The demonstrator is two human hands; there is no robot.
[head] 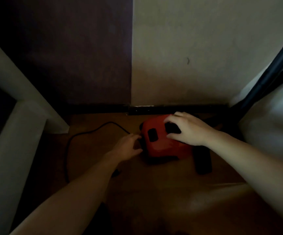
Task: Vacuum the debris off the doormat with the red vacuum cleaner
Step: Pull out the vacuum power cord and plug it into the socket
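The red vacuum cleaner sits on the brown floor close to the wall, dimly lit. My right hand rests on its top with fingers spread over a dark button or handle recess. At the vacuum's left end my left hand reaches in, fingertips touching where the black power cord meets the body. The cord loops away over the floor to the left. No doormat is in view.
A dark skirting board runs along the wall behind the vacuum. A black tube or hose slants down at the right beside a white object. A pale frame stands at the left. A black part lies by the vacuum.
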